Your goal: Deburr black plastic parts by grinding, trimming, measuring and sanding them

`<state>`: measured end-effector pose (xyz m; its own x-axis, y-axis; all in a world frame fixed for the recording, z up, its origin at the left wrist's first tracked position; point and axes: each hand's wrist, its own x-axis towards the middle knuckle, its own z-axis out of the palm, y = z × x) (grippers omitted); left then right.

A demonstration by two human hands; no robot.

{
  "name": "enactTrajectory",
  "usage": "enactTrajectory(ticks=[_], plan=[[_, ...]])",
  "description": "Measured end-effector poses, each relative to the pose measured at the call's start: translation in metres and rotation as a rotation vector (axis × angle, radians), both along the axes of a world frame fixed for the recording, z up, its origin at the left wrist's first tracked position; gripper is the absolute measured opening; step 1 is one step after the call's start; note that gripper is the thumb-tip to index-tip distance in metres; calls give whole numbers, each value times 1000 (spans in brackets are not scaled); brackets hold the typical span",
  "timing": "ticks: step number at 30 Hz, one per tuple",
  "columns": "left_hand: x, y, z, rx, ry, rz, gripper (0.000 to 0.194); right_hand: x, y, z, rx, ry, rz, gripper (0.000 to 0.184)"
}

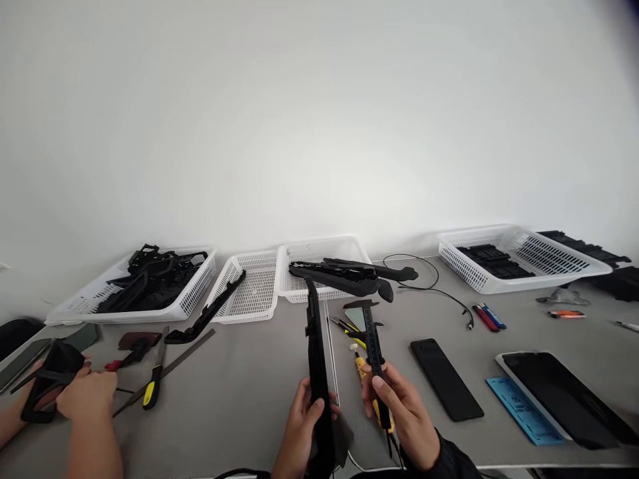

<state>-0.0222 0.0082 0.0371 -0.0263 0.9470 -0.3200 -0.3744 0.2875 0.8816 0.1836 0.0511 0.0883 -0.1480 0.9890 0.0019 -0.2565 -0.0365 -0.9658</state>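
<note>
My left hand [302, 426] is closed round a long black plastic part [317, 362], which stands nearly upright in front of me. In my right hand [399, 412] is a black caliper [372, 339], its jaws pointing up and away from me. The caliper and the plastic part are apart. Beneath the caliper a yellow-handled tool [360, 364] lies on the table, partly covered by my right hand. More long black parts [344, 276] rest across a white basket [319, 249] behind.
At the left, another person's hands [87, 392] hold a black part. A file [154, 386], phone [446, 379], tablet [569, 392] and blue card [524, 409] lie on the grey table [224, 412]. White baskets with black parts stand along the wall, one at right [519, 283].
</note>
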Motion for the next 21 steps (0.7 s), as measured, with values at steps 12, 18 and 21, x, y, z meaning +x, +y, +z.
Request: enactTrajectory(ticks=[12,18,21], plan=[[10,38,33,85,171,22,59,0,27,-21,74,-234,70,64],[5,42,-19,59,225,24,71,14,71,-42,250,-759,95,68],[4,34,-29,48,228,5,74,19,93,-44,291,-859,161,61]])
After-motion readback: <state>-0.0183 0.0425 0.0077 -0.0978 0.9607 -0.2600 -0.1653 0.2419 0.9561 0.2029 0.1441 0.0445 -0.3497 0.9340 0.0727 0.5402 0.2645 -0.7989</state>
